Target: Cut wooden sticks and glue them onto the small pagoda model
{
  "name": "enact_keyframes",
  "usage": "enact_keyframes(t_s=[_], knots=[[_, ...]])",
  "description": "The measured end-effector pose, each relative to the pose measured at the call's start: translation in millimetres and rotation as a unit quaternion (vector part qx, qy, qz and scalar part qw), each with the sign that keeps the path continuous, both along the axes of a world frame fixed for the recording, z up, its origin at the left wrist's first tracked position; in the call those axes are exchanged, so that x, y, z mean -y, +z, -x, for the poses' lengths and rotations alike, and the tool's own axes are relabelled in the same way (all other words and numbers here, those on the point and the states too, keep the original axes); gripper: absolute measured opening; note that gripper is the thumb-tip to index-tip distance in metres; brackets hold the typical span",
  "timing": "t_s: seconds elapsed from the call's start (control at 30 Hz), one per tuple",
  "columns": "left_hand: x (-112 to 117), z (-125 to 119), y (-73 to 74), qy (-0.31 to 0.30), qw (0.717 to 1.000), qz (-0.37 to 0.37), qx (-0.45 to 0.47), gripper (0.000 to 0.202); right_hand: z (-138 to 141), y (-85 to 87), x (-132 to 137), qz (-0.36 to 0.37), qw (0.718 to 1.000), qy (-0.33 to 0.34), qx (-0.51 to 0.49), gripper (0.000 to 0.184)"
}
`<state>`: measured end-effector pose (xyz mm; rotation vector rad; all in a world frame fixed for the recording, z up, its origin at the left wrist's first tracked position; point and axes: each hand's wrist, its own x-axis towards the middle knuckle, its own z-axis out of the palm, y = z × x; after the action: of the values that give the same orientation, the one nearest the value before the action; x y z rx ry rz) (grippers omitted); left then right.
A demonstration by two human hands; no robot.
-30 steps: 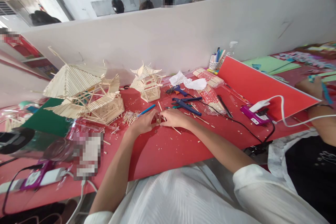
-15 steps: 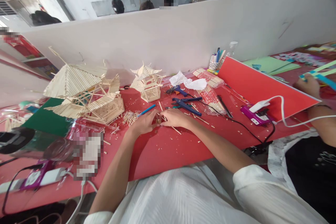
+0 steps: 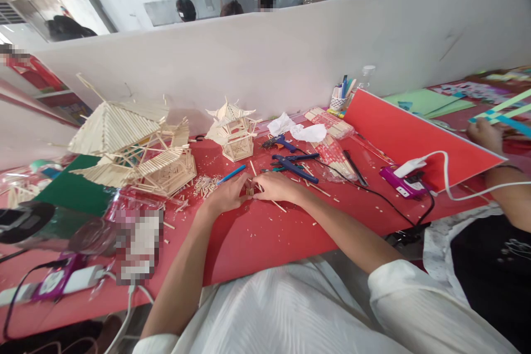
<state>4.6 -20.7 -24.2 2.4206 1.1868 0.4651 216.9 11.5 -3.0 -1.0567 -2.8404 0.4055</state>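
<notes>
Close together on the red table (image 3: 265, 243), my left hand (image 3: 230, 193) and my right hand (image 3: 276, 185) are closed around a small row of short wooden sticks (image 3: 249, 191). My fingers partly hide the sticks. A longer thin stick pokes up between the hands, and another (image 3: 279, 206) lies just below my right hand. Beyond my left hand are a blue pen (image 3: 231, 174) and a heap of cut stick pieces (image 3: 205, 186). Blue-handled cutting pliers (image 3: 294, 167) lie past my right hand.
A large stick pavilion (image 3: 133, 146) and a smaller one (image 3: 236, 133) stand behind. At right are stick packets (image 3: 332, 157), a glue gun (image 3: 282, 144), a purple power strip (image 3: 402, 181) and a leaning red board (image 3: 415, 135). A co-worker's hand (image 3: 485, 134) holds paper strips.
My hands and the sticks between them look unmoved. At the far right, the co-worker's hand and paper strips have shifted slightly.
</notes>
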Motion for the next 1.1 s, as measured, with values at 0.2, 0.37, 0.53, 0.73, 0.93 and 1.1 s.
enact_keyframes(t_s=[0.2,0.37,0.53,0.73,0.93,1.1], knots=[[-0.6,1.0,-0.9,0.005,1.0,-0.004,-0.002,0.035,-0.1,1.9,1.8,-0.001,1.0,-0.004,0.001,0.021],[-0.9,2.2,-1.8,0.004,1.0,0.0,0.002,0.038,-0.5,1.9,0.8,0.004,1.0,0.0,-0.004,0.022],[-1.4,3.0,-2.3,0.004,1.0,0.0,0.005,0.04,-3.7,-0.1,-2.6,0.005,1.0,-0.003,-0.012,0.022],[-0.5,2.1,-1.2,0.002,1.0,-0.014,0.0,0.036,-6.7,1.9,-3.8,0.01,1.0,-0.025,-0.011,0.013],[1.1,-2.0,1.3,-0.001,1.0,-0.007,0.013,0.031,-3.3,0.9,-2.5,0.01,1.0,-0.025,-0.001,0.01],[-0.4,0.0,0.6,-0.007,1.0,-0.013,0.006,0.027,-2.9,-2.8,-2.8,0.007,1.0,-0.02,-0.02,0.009]])
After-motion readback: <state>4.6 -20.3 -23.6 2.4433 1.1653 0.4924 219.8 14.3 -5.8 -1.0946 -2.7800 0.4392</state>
